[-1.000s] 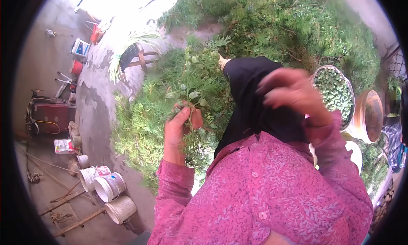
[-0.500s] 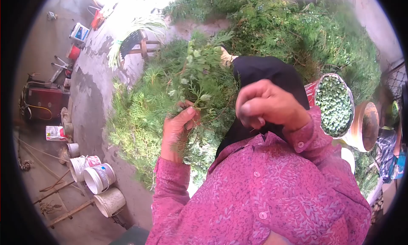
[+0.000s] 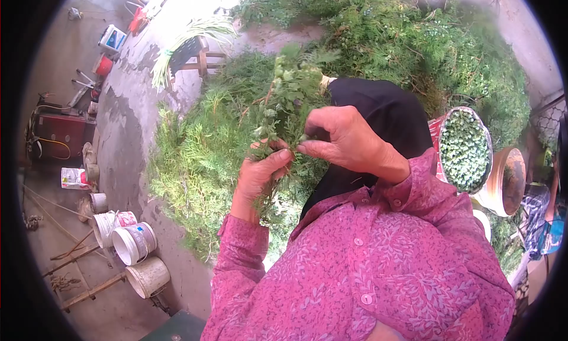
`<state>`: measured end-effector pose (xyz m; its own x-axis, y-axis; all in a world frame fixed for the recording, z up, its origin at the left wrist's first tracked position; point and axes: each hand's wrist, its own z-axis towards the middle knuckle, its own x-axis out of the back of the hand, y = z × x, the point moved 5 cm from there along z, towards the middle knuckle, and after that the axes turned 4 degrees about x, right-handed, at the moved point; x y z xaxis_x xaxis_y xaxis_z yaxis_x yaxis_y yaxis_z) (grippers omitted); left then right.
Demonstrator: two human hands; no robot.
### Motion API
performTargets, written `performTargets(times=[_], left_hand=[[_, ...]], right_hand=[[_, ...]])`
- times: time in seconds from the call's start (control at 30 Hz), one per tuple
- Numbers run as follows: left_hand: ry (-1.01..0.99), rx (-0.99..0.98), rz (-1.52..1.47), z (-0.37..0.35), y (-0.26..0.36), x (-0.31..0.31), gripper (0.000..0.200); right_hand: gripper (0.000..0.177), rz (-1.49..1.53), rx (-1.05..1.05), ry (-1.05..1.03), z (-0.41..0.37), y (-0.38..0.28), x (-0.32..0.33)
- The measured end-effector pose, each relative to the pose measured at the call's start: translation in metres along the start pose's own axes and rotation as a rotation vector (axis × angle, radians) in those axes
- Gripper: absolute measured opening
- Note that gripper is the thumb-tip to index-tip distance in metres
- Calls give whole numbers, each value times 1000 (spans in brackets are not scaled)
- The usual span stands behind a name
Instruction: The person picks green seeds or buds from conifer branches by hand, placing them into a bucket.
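My left hand (image 3: 260,172) is closed around a leafy green sprig (image 3: 284,89) that stands up from the fist and carries pale green cones. Close beside it on the right, my right hand (image 3: 349,142) pinches at the sprig with thumb and forefinger; whatever lies between those fingertips is too small to make out. Under and behind the hands spreads a heap of cut green branches (image 3: 195,157). To the right, a red and white bucket (image 3: 436,142) is filled with small green cones (image 3: 465,150).
A larger pile of branches (image 3: 378,39) lies at the top. A tan bucket (image 3: 507,181) stands right of the cone bucket. At the left are white buckets (image 3: 135,244), a wooden frame (image 3: 89,290) and a dark red box (image 3: 59,134). A small stool (image 3: 204,63) holds long pale stalks (image 3: 207,28).
My right hand has moved left and up from near my chest to the sprig, its fingertips now beside my left hand. My left hand has shifted slightly right with the sprig.
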<state>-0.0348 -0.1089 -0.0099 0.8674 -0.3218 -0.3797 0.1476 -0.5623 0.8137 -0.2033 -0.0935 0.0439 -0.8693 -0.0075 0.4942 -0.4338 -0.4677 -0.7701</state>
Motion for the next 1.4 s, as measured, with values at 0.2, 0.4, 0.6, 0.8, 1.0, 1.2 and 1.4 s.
performTargets(times=[0.2, 0.4, 0.6, 0.8, 1.0, 1.2, 1.4], left_hand=[[-168, -6, 74, 1, -2, -9, 16], [-93, 63, 117, 9, -12, 0, 14], [-45, 42, 195, 12, -18, -12, 15], [-109, 52, 264, 15, -24, -11, 20], [-111, -14, 329, 12, -15, -23, 15], [-197, -78, 340, 12, -24, -21, 27], [-149, -9, 428, 9, -21, -21, 31]], right_hand=[[26, 614, -310, -353, -16, 8, -17], [22, 1510, -274, -252, -24, -9, 14], [21, 1059, -535, -235, -13, 4, -7], [22, 81, -34, -136, -6, 2, -23], [21, 90, 1, -170, -6, -2, -24], [21, 299, -130, -279, -11, -1, -32], [18, 545, -251, -350, -18, 3, -30]])
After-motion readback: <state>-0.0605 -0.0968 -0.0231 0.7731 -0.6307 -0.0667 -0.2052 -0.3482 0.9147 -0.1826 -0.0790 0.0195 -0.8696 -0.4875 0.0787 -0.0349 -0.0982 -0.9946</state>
